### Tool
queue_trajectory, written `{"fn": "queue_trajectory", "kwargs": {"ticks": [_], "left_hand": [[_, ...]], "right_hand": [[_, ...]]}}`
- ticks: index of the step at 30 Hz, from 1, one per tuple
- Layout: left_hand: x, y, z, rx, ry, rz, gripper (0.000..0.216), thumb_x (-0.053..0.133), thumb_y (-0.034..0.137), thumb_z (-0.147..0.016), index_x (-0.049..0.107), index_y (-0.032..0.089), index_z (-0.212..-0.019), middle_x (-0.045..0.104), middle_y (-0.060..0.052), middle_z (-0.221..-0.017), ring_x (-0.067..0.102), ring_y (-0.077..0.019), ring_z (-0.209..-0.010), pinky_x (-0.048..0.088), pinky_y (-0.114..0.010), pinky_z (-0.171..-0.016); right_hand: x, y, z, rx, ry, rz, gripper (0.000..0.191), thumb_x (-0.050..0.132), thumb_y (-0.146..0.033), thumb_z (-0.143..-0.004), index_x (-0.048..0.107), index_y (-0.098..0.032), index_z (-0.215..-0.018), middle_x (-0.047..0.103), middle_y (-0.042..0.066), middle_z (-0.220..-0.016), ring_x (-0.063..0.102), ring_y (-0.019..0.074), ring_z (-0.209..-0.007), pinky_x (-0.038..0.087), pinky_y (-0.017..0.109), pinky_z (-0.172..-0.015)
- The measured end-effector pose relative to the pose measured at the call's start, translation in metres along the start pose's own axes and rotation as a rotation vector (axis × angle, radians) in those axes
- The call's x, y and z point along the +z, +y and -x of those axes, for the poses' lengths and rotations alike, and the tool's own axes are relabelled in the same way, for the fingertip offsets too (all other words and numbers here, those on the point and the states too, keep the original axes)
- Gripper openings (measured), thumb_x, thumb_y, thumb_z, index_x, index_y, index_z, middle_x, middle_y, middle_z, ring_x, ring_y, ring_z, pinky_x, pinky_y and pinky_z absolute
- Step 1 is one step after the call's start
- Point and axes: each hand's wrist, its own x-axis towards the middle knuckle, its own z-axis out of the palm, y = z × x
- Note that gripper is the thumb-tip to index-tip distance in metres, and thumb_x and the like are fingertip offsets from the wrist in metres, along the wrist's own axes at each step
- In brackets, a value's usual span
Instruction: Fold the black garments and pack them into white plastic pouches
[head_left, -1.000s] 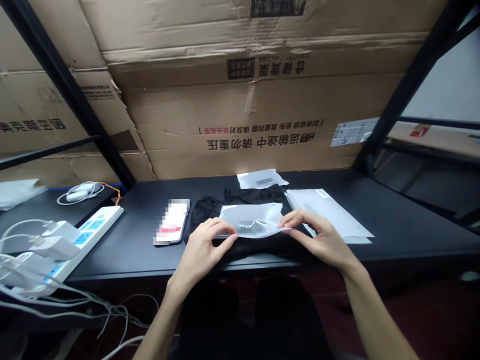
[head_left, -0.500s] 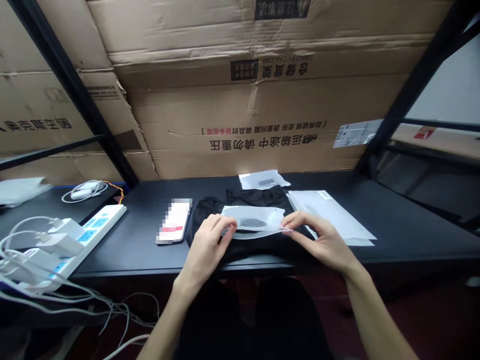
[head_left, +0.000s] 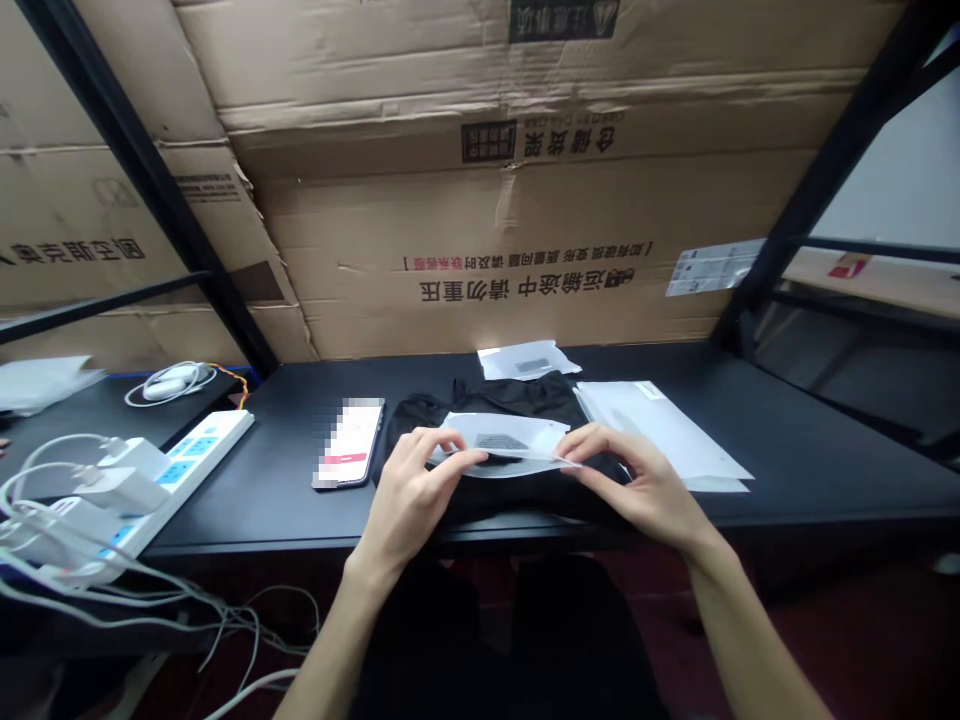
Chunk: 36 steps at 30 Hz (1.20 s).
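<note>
Currently, the left hand [head_left: 409,500] curls its fingers over one edge of a frosted plastic bag [head_left: 517,458], while the right hand [head_left: 645,490] pinches the opposite corner between thumb and fingertips. The bag, with a dark mesh piece [head_left: 501,442] inside, sits over a bundled black cloth [head_left: 510,395] on a black desk [head_left: 262,480], a smartphone [head_left: 349,445] just beside.

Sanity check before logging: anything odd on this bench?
The cardboard carton behind the bench is upside down: its printed characters are inverted. It is also heavily creased. The left hand and right hand on the frosted plastic pouch look unremarkable.
</note>
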Motion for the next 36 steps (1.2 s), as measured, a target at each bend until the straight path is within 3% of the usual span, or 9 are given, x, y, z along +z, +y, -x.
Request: {"fn": "queue_trajectory", "kwargs": {"ticks": [7, 14, 19, 25, 27, 29, 32, 34, 36], "left_hand": [[-0.002, -0.001, -0.001, -0.007, 0.007, -0.048, 0.029, 0.07, 0.025, -0.103, 0.069, 0.029, -0.131, 0.072, -0.008, -0.123, 0.068, -0.0251, -0.11, 0.056, -0.043, -0.095], [0.005, 0.006, -0.001, -0.072, -0.086, -0.113, 0.048, 0.076, 0.021, -0.095, 0.063, 0.026, -0.141, 0.061, -0.012, -0.152, 0.057, -0.0356, -0.137, 0.052, -0.056, -0.112], [0.016, 0.008, 0.002, -0.163, 0.008, -0.125, 0.05, 0.08, 0.019, -0.089, 0.064, 0.024, -0.136, 0.061, -0.016, -0.151, 0.057, -0.0399, -0.14, 0.052, -0.06, -0.112], [0.014, 0.005, 0.003, -0.136, 0.072, -0.106, 0.038, 0.068, 0.011, -0.095, 0.067, 0.022, -0.131, 0.072, -0.012, -0.135, 0.067, -0.0331, -0.126, 0.056, -0.052, -0.105], [0.012, 0.004, 0.003, -0.123, 0.098, -0.111, 0.037, 0.065, 0.009, -0.097, 0.068, 0.023, -0.13, 0.074, -0.01, -0.131, 0.069, -0.0317, -0.121, 0.058, -0.05, -0.101], [0.011, 0.003, 0.002, -0.096, 0.133, -0.111, 0.036, 0.064, 0.008, -0.098, 0.07, 0.024, -0.129, 0.076, -0.009, -0.129, 0.07, -0.031, -0.119, 0.058, -0.048, -0.098], [0.009, 0.003, 0.003, -0.037, 0.215, -0.088, 0.036, 0.065, 0.006, -0.098, 0.07, 0.023, -0.13, 0.076, -0.01, -0.127, 0.068, -0.0307, -0.121, 0.058, -0.048, -0.099], [0.009, 0.004, 0.003, 0.014, 0.26, -0.073, 0.037, 0.067, 0.007, -0.099, 0.069, 0.023, -0.131, 0.077, -0.01, -0.126, 0.068, -0.0303, -0.122, 0.057, -0.048, -0.099], [0.008, 0.006, 0.004, 0.084, 0.271, -0.065, 0.037, 0.069, 0.01, -0.1, 0.068, 0.025, -0.133, 0.077, -0.009, -0.126, 0.069, -0.0291, -0.121, 0.058, -0.047, -0.099]], "right_hand": [[0.013, -0.008, -0.003, -0.011, 0.042, -0.045, 0.006, 0.071, -0.031, -0.1, 0.069, -0.028, -0.095, 0.077, 0.006, -0.105, 0.074, 0.0265, -0.102, 0.06, 0.044, -0.091], [0.04, -0.027, 0.0, -0.006, 0.149, -0.064, 0.004, 0.073, -0.027, -0.099, 0.071, -0.028, -0.096, 0.076, 0.006, -0.106, 0.073, 0.0257, -0.105, 0.06, 0.042, -0.094], [0.055, -0.041, 0.004, -0.068, 0.104, -0.074, 0.007, 0.07, -0.023, -0.099, 0.069, -0.029, -0.098, 0.076, 0.007, -0.107, 0.074, 0.0262, -0.102, 0.062, 0.042, -0.088], [0.053, -0.054, 0.007, -0.146, -0.023, -0.051, 0.013, 0.076, -0.027, -0.096, 0.07, -0.031, -0.107, 0.071, 0.007, -0.121, 0.071, 0.0241, -0.096, 0.062, 0.04, -0.083], [0.049, -0.053, 0.007, -0.099, 0.039, -0.056, 0.021, 0.078, -0.038, -0.095, 0.071, -0.033, -0.113, 0.065, 0.008, -0.128, 0.065, 0.0196, -0.081, 0.059, 0.037, -0.072], [0.044, -0.048, 0.006, -0.002, 0.251, -0.07, 0.021, 0.071, -0.045, -0.099, 0.07, -0.032, -0.115, 0.063, 0.008, -0.122, 0.058, 0.0175, -0.073, 0.056, 0.035, -0.066], [0.034, -0.033, 0.001, 0.178, 0.551, -0.03, 0.021, 0.06, -0.048, -0.104, 0.069, -0.03, -0.11, 0.065, 0.008, -0.113, 0.063, 0.0227, -0.089, 0.057, 0.036, -0.075], [0.026, -0.022, -0.003, 0.271, 0.517, -0.026, 0.028, 0.062, -0.054, -0.102, 0.072, -0.029, -0.112, 0.068, 0.009, -0.117, 0.066, 0.0251, -0.099, 0.059, 0.036, -0.079], [0.019, -0.016, -0.006, 0.357, 0.301, -0.105, 0.037, 0.063, -0.059, -0.101, 0.072, -0.03, -0.122, 0.071, 0.009, -0.122, 0.069, 0.0252, -0.1, 0.061, 0.036, -0.079]]}}
